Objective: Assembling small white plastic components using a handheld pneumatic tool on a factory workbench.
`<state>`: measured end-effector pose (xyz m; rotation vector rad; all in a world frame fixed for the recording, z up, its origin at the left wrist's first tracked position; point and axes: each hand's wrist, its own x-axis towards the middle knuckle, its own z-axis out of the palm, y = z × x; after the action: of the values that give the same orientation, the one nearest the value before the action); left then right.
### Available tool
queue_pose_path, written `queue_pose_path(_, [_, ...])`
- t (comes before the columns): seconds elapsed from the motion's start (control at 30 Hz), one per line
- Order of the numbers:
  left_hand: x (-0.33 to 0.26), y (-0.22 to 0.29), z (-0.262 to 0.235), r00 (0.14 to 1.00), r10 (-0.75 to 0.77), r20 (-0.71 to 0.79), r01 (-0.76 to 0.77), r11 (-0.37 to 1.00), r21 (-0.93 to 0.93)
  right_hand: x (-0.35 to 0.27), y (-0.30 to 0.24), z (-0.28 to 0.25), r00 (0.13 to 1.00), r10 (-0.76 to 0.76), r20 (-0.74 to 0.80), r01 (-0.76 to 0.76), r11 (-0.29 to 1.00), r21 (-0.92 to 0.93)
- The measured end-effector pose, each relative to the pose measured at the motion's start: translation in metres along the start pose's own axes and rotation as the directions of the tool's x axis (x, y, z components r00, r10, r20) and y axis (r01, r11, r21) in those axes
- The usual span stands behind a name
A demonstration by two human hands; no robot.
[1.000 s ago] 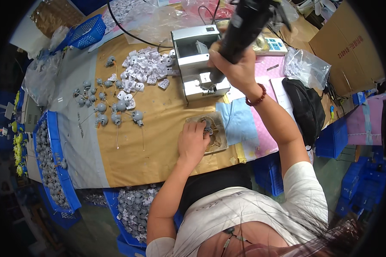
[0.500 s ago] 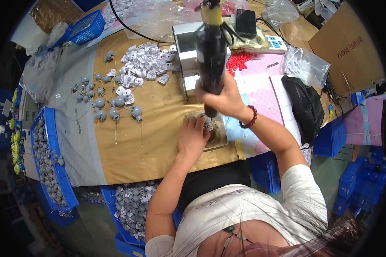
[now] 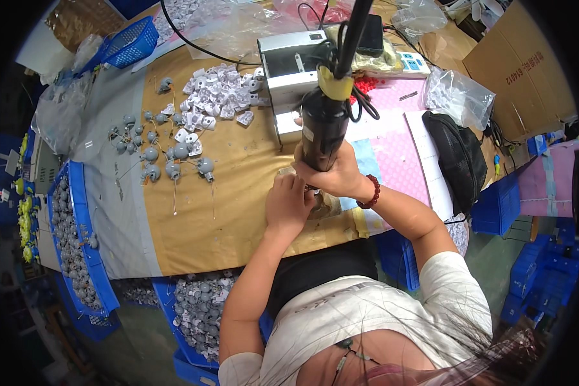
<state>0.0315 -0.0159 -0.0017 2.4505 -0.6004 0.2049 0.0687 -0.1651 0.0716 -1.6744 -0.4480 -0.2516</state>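
Observation:
My right hand (image 3: 341, 172) is wrapped round a black electric screwdriver (image 3: 323, 125) with a yellow band near its top, held upright. The tool's lower end is hidden behind that hand. Just left of it, my left hand (image 3: 289, 204) has its fingers bent and pressed on a small grey part, almost wholly covered by both hands. Under them lies a flat work plate (image 3: 328, 207) on the brown tabletop. To the left are several round grey parts with wires (image 3: 180, 152) and a heap of small white plastic pieces (image 3: 215, 93).
A silver metal box (image 3: 289, 74) stands beyond the hands, with red pieces (image 3: 365, 85) beside it. A black pouch (image 3: 455, 161) and a cardboard box (image 3: 524, 74) are at the right. Blue bins of grey parts (image 3: 74, 238) line the left edge.
The electric screwdriver has come down and nearer to me, its top tilting right. My right hand has lowered with it, close against my left hand, which stays in place.

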Motion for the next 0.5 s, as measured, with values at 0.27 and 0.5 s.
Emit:
queue_pose_path(0.27, [0.001, -0.005, -0.004, 0.999, 0.050, -0.015, -0.051, 0.986, -0.160, -0.020, 0.010, -0.001, 0.987, -0.126, 0.103, 0.124, 0.992, 0.027])
queue_pose_path(0.5, [0.005, -0.001, -0.003, 0.997, 0.032, -0.067, -0.045, 0.978, -0.203, -0.035, 0.024, -0.002, 0.991, -0.007, 0.133, -0.001, 0.998, 0.058])
